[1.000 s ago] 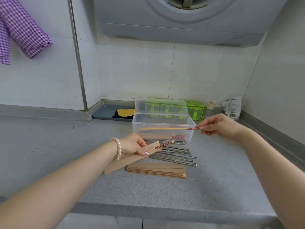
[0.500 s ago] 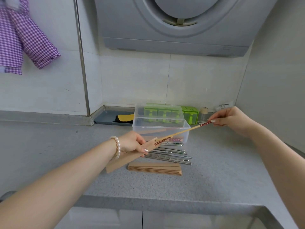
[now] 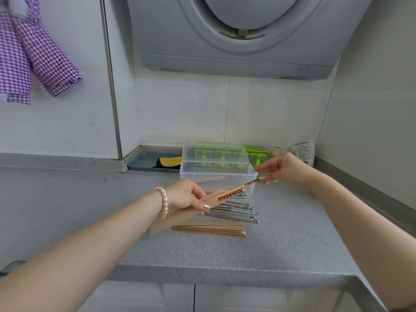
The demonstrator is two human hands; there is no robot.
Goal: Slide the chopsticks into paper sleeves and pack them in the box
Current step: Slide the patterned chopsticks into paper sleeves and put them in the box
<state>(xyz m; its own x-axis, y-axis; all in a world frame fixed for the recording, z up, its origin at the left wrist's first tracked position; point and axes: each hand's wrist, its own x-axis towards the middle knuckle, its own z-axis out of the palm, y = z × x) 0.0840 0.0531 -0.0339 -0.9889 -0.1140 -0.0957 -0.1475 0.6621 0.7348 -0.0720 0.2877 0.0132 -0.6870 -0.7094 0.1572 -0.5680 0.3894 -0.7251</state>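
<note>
Grey counter [image 3: 292, 244]: my left hand [image 3: 184, 197] grips sleeve [image 3: 180, 216]; right hand [image 3: 283, 168] pinches chopstick [image 3: 242, 188] (axis aligned, half-inserted).

No text can be read; dark print is seen on the white packet [image 3: 304, 152] by the right wall, but it is too small.

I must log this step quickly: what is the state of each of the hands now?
Left hand: closed, holding a paper sleeve.
Right hand: closed, pinching the patterned end of a chopstick.
</note>
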